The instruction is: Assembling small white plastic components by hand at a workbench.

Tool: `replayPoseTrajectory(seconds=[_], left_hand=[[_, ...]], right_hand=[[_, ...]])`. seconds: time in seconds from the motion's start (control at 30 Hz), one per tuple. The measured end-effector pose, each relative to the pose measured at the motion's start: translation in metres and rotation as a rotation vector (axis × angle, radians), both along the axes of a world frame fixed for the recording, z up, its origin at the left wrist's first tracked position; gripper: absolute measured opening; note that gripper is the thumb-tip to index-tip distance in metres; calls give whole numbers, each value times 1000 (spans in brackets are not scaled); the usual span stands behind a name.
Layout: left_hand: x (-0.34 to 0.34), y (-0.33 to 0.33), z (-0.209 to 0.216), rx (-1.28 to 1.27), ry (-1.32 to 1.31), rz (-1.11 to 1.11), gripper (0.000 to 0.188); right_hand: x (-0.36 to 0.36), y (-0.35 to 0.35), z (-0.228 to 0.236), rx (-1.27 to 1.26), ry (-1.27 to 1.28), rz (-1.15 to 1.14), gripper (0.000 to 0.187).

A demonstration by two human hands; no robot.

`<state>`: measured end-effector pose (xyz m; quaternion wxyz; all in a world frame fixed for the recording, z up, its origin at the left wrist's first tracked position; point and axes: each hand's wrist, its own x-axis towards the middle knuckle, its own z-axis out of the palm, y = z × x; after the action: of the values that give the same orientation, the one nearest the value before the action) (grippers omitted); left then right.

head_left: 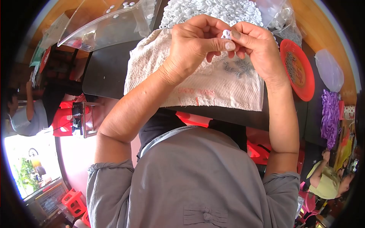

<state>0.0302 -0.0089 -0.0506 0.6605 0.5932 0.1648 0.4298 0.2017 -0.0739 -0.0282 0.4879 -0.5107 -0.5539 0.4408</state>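
Note:
My left hand (190, 45) and my right hand (262, 49) meet above the cloth, thumbs and fingers closed on one small white plastic piece (226, 34) with dark round holes. It is too small for me to name its exact kind. Beneath my hands lies a beige towel (152, 60) with red lettering along its near edge. A loose heap of small grey metal parts (243, 68) rests on the towel, partly behind my right hand. Beyond my fingers a big pile of similar white oval pieces (209, 11) spreads out.
A red plate (306, 81) with small grey metal parts sits at right, beside a translucent white bag (329, 70). Purple ribbons (330, 117) hang farther right. A clear plastic tray (102, 32) stands at far left on the dark table (104, 76). Two other people are at the sides.

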Motion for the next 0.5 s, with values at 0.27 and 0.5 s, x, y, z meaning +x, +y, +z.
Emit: replayPoseTrajectory(seconds=[0.27,0.5], left_hand=[[-2,-7,2,106,35,19,24],[-10,-11,3,145,67,15,22]], right_hand=[[6,-2,3,-65,27,75,27],[-4,-7,5,-83,205,122,25]])
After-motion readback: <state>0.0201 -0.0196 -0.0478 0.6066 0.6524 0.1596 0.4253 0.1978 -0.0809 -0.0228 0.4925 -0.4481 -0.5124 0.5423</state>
